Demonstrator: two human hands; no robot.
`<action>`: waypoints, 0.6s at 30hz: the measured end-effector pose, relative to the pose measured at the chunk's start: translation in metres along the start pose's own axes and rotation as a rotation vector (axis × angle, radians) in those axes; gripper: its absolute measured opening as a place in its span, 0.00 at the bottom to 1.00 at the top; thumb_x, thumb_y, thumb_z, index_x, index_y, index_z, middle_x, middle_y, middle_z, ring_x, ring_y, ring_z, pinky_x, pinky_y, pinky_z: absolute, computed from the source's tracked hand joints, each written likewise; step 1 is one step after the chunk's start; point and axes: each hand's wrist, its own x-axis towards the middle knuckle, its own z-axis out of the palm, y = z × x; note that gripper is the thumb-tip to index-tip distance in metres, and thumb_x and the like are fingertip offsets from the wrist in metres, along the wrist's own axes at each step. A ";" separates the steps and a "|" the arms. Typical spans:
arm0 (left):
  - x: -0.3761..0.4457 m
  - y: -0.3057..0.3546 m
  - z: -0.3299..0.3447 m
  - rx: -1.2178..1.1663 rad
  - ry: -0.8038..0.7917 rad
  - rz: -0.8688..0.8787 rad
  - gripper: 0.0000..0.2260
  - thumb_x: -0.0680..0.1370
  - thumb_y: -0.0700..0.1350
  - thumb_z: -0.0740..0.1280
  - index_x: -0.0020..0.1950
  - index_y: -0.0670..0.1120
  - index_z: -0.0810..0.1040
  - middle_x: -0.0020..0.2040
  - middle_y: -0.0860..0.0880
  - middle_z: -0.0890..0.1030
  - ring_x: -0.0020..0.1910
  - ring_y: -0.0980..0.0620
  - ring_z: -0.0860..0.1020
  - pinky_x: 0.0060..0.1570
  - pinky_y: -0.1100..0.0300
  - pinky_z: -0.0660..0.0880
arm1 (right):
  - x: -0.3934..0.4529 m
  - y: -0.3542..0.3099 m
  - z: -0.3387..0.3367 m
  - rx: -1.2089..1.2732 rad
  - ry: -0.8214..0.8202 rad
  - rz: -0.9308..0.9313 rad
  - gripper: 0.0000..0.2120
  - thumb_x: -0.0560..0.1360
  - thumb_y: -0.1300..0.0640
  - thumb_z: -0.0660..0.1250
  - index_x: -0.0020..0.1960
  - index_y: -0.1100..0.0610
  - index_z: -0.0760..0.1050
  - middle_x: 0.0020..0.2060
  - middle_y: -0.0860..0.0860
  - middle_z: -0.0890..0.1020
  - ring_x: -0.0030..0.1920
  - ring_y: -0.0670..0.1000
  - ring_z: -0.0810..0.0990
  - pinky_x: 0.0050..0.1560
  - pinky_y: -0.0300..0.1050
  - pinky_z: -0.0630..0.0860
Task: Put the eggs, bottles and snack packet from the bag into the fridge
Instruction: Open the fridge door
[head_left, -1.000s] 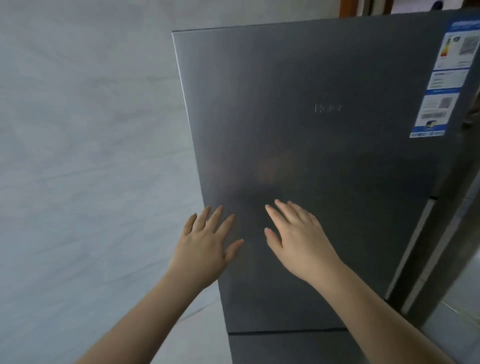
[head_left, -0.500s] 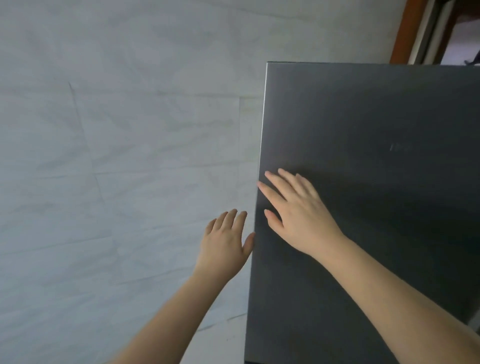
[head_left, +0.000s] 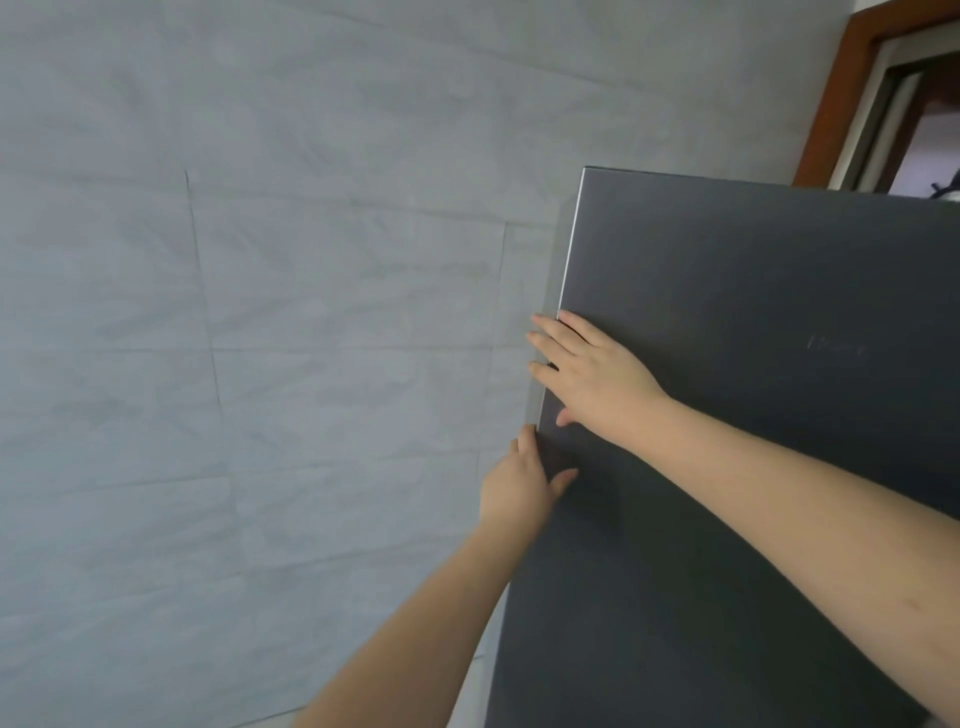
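Nearest us, our left hand (head_left: 522, 480) wraps the left edge of the dark fridge door (head_left: 753, 415), fingers tucked behind it, thumb on the front. Just above, our right hand (head_left: 589, 374) lies flat on the door, fingertips spread over the same edge. Left of that edge we see only pale tiled wall (head_left: 260, 338); a brown door frame (head_left: 841, 93) stands beyond the fridge's top.

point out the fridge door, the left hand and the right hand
fridge door (head_left: 753, 441): head view, bare dark front panel
left hand (head_left: 519, 486): head view, back of hand at door's edge
right hand (head_left: 597, 376): head view, back of hand
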 end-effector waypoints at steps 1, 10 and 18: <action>0.000 0.000 0.001 0.005 -0.012 -0.032 0.25 0.76 0.62 0.65 0.61 0.44 0.65 0.56 0.46 0.77 0.52 0.43 0.78 0.43 0.52 0.72 | 0.002 0.002 -0.001 -0.021 -0.011 -0.024 0.35 0.72 0.37 0.65 0.70 0.58 0.67 0.74 0.59 0.62 0.77 0.60 0.50 0.74 0.55 0.36; 0.002 -0.006 0.001 0.119 -0.007 -0.050 0.26 0.75 0.67 0.62 0.55 0.45 0.64 0.50 0.46 0.79 0.48 0.42 0.79 0.37 0.55 0.67 | 0.016 0.005 -0.008 -0.008 0.007 -0.079 0.31 0.64 0.34 0.71 0.56 0.57 0.78 0.55 0.53 0.76 0.63 0.56 0.70 0.76 0.53 0.45; -0.004 -0.006 -0.006 0.088 -0.035 -0.041 0.22 0.75 0.64 0.64 0.50 0.47 0.61 0.50 0.45 0.79 0.46 0.43 0.78 0.36 0.55 0.67 | 0.016 -0.002 -0.030 -0.030 -0.066 -0.076 0.29 0.63 0.34 0.72 0.55 0.54 0.78 0.51 0.49 0.76 0.56 0.52 0.70 0.67 0.47 0.60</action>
